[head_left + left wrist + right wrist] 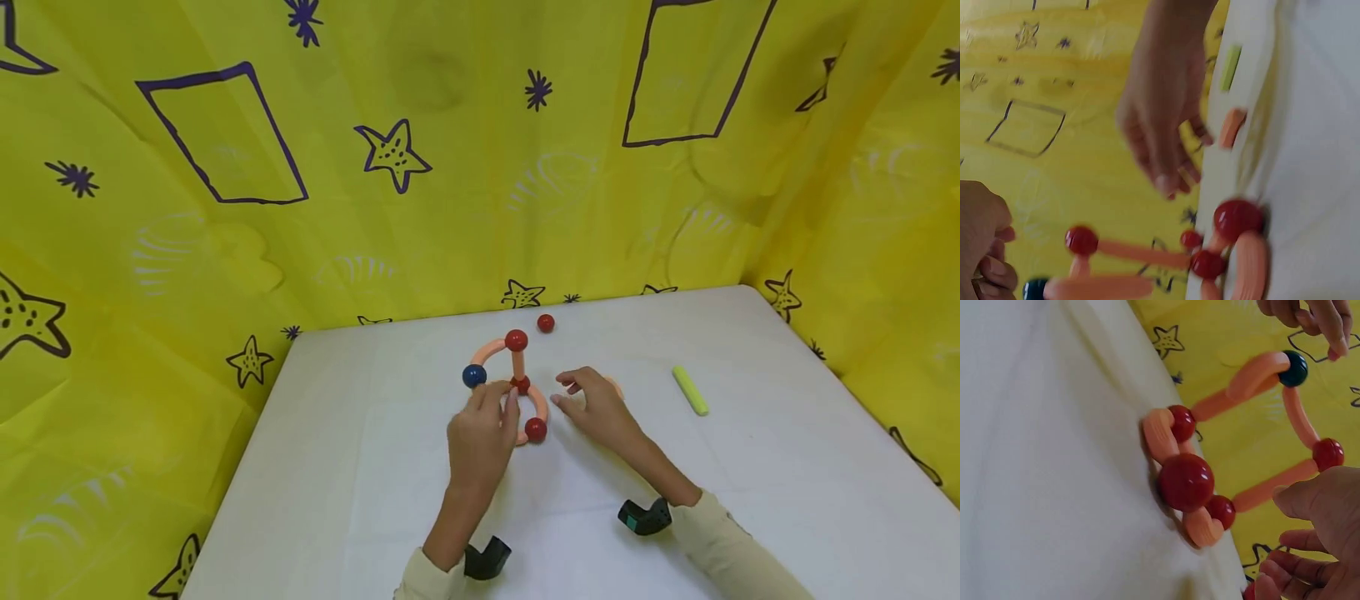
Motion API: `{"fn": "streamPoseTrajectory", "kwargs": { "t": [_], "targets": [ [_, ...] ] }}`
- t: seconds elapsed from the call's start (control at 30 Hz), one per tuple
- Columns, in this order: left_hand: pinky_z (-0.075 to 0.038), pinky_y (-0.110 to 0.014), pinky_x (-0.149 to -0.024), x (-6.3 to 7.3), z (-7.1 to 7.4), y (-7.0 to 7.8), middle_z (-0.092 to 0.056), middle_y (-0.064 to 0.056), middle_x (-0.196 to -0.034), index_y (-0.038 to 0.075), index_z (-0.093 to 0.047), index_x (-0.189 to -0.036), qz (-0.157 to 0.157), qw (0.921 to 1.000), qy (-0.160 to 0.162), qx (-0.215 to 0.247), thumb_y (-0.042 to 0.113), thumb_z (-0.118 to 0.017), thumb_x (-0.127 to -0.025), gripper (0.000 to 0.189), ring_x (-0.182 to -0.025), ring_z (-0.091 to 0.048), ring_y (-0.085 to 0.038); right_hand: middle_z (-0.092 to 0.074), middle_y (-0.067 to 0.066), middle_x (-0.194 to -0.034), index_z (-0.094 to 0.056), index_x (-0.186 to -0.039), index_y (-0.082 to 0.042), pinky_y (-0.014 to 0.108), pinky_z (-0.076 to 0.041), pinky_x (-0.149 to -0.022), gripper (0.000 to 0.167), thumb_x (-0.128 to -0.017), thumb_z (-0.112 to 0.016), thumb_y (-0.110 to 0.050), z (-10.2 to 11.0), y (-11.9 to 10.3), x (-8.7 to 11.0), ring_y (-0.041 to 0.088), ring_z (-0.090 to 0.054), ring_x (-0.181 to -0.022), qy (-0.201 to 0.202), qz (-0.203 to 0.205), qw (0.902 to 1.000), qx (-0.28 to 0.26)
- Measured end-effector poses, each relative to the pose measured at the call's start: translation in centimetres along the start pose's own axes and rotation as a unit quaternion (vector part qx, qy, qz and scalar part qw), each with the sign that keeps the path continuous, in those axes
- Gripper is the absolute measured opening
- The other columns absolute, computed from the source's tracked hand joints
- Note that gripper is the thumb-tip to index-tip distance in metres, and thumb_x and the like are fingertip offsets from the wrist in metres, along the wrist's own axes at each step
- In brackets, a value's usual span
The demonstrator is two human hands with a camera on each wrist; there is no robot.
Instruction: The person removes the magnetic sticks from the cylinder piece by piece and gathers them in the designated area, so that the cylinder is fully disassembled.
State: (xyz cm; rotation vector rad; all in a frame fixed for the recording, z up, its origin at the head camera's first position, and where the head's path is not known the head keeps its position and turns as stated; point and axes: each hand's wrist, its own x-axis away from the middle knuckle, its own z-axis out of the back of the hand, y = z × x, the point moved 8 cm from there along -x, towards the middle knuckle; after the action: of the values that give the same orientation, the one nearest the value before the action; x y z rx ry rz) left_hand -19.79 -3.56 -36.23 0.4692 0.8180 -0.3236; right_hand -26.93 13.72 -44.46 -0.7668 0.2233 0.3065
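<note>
A standing build of peach rods (1275, 485) joined by glossy red balls (1186, 482) and one dark blue ball (474, 376) is on the white table. Its base is made of curved peach pieces (1160, 434) lying on the table. My left hand (477, 437) is at the near left side of the build; the right wrist view shows its loosely bent fingers apart from the blue ball. My right hand (600, 410) hovers to the right with thumb and fingers spread, holding nothing. In the head view, my left hand hides part of the base.
A loose red ball (546, 323) lies behind the build. Partly behind my right hand is a curved peach piece (1232, 128). Farther right lies a yellow-green rod (690, 390). A yellow patterned curtain (465, 225) borders the table's back and sides.
</note>
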Motion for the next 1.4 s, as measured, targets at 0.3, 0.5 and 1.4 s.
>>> {"fn": "streamPoseTrajectory", "kwargs": {
  "t": [0.3, 0.5, 1.4],
  "targets": [
    [-0.051, -0.027, -0.064, -0.9, 1.1, -6.5, -0.052, -0.011, -0.104, 0.014, -0.070, -0.113, 0.080, 0.9931, -0.002, 0.086, 0.025, -0.063, -0.096, 0.021, -0.095, -0.052, -0.020, -0.041, 0.022, -0.145, -0.039, -0.145, 0.003, 0.053, -0.041, -0.107, 0.075, -0.088, -0.073, -0.032, -5.3, -0.4, 1.0, 0.037, -0.041, -0.134, -0.106, -0.080, 0.9906, -0.033],
    [-0.051, -0.033, -0.070, -0.6, -0.2, -7.6, -0.051, -0.011, -0.115, 0.019, -0.071, -0.115, 0.110, 0.9792, -0.057, 0.161, 0.027, -0.062, -0.096, 0.022, -0.106, -0.049, -0.022, -0.043, 0.024, -0.142, -0.043, -0.143, 0.004, 0.054, -0.040, -0.106, 0.074, -0.084, -0.077, -0.026, -6.1, -1.1, 1.5, 0.039, -0.041, -0.132, -0.076, -0.075, 0.9937, -0.033],
    [-0.055, -0.031, -0.070, -0.8, -0.5, -7.0, -0.053, -0.008, -0.103, 0.015, -0.071, -0.117, 0.053, 0.9812, -0.123, 0.139, 0.025, -0.074, -0.087, 0.032, -0.094, -0.053, -0.019, -0.057, 0.016, -0.120, -0.059, -0.130, 0.000, 0.029, -0.048, -0.075, 0.052, -0.085, -0.076, -0.019, -5.6, 0.4, 0.3, 0.025, -0.051, -0.105, -0.075, -0.111, 0.9888, -0.066]
  ]
}}
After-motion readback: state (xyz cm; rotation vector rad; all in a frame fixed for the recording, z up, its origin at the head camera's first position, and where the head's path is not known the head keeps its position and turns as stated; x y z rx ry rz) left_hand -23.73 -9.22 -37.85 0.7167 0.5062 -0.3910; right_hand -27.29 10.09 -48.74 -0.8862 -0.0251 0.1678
